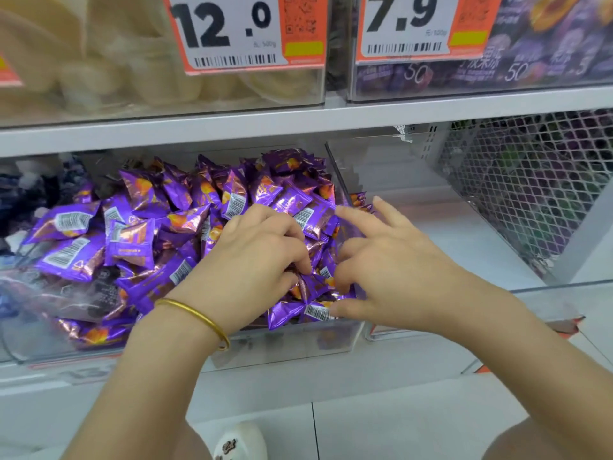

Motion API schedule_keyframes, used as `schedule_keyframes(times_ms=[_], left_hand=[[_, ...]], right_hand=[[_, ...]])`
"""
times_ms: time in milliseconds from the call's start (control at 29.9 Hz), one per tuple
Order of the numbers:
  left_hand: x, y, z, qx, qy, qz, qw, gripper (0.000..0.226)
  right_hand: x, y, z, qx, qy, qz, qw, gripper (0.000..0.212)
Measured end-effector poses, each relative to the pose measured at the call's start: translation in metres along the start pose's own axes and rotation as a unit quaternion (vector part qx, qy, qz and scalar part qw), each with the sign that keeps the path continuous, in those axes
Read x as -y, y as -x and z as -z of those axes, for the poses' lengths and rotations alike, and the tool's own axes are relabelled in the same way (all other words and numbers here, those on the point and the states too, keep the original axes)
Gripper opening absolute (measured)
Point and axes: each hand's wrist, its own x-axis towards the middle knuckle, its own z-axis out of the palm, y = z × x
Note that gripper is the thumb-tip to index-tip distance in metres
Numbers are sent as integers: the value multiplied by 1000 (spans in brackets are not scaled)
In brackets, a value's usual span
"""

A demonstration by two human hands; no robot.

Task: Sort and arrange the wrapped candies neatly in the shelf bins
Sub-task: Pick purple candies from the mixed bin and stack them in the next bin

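Note:
A clear plastic bin (298, 346) on the lower shelf is heaped with several purple wrapped candies (132, 240) bearing orange prints and barcodes. Both hands reach into its right front corner. My left hand (255, 257), with a gold bangle on the wrist, has its fingers curled down and pinches a purple candy (315, 285). My right hand (381, 260) is beside it; its thumb and curled fingers pinch the same cluster of candies, while its index finger points out over the pile. A candy with a barcode (298, 312) lies under the right thumb.
To the right is an empty clear bin (431, 180), then a wire mesh divider (530, 187). The upper shelf (298, 117) holds bins of pale sweets and purple packets with price tags 12.0 (229, 28) and 7.9 (404, 24). A bin of dark packets sits at far left.

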Motion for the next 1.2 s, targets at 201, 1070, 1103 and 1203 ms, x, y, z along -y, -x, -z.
schedule_keyframes(times_ms=[201,1070,1103,1203], left_hand=[[0,0,-1,-9,8,11,1000,12],[-41,-9,15,-119,416,181,883,52],[-43,-11,12,-101,445,186,870,43],[-39,-16,11,-86,544,204,810,9]], right_hand=[[0,0,7,76,-40,10,996,36],[-19,13,-3,-344,-214,-1,914,21],[-18,12,-3,-345,-238,2,908,21],[-24,12,-2,-351,-361,-24,864,17]])
